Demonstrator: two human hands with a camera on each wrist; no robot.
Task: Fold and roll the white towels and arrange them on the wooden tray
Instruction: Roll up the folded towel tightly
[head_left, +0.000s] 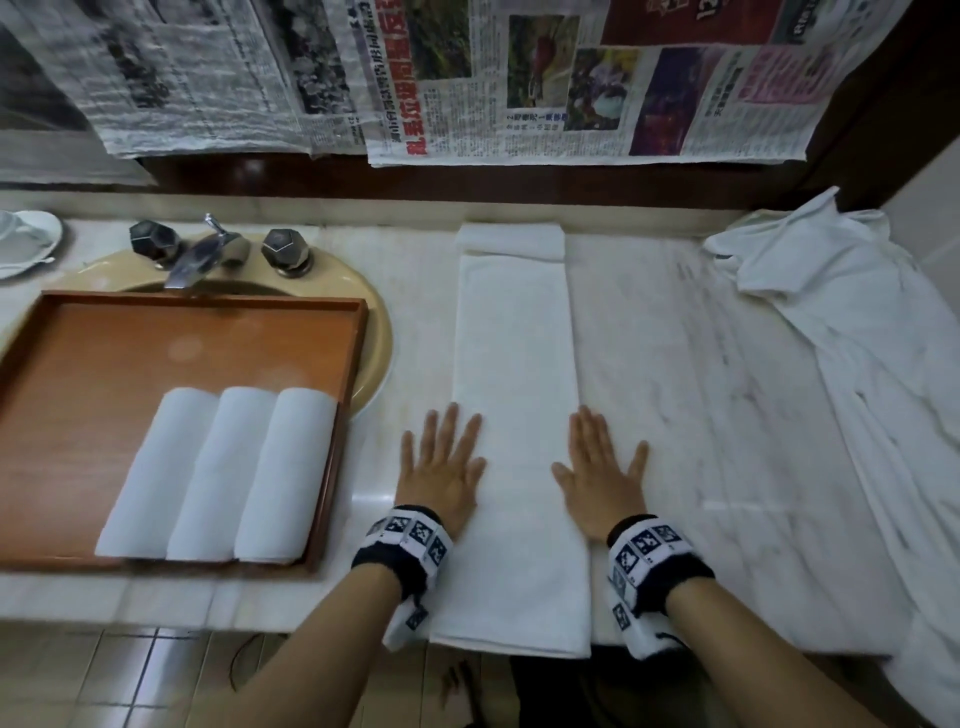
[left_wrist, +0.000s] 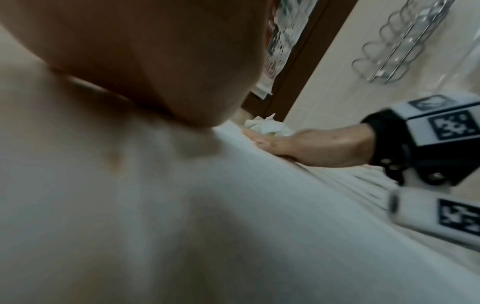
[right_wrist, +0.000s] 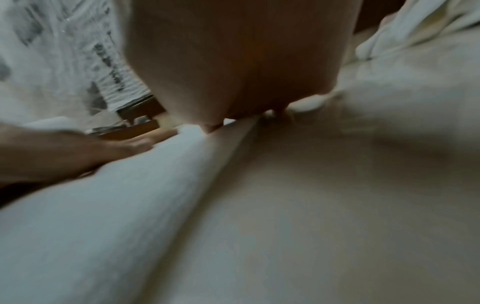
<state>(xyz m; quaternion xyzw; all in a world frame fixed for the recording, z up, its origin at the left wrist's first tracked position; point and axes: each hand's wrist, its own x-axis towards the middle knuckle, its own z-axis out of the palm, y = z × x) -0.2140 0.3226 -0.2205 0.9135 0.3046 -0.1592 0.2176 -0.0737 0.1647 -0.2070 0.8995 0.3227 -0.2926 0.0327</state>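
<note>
The folding step looks finished and the rolling step is about to start: a white towel (head_left: 514, 415) lies on the marble surface (head_left: 701, 389) as one long narrow strip, its far end turned back on itself near the wall and its near end at the front edge. The left hand (head_left: 441, 467) and the right hand (head_left: 602, 467) lie flat with fingers spread and straight, one along each long edge of the strip, holding nothing. Three rolled towels (head_left: 218, 473) already lie side by side in the near part of the wooden tray (head_left: 208, 304), which sits over the sink. The next move probably calls for taking up one end of the strip and rolling it evenly so the edges stay flush. Only the head view shows the tray and the heap of unfolded towels (head_left: 852, 312) to the right; the left wrist view alone shows a wire rack (left_wrist: 405, 41) on the tiled wall.
</note>
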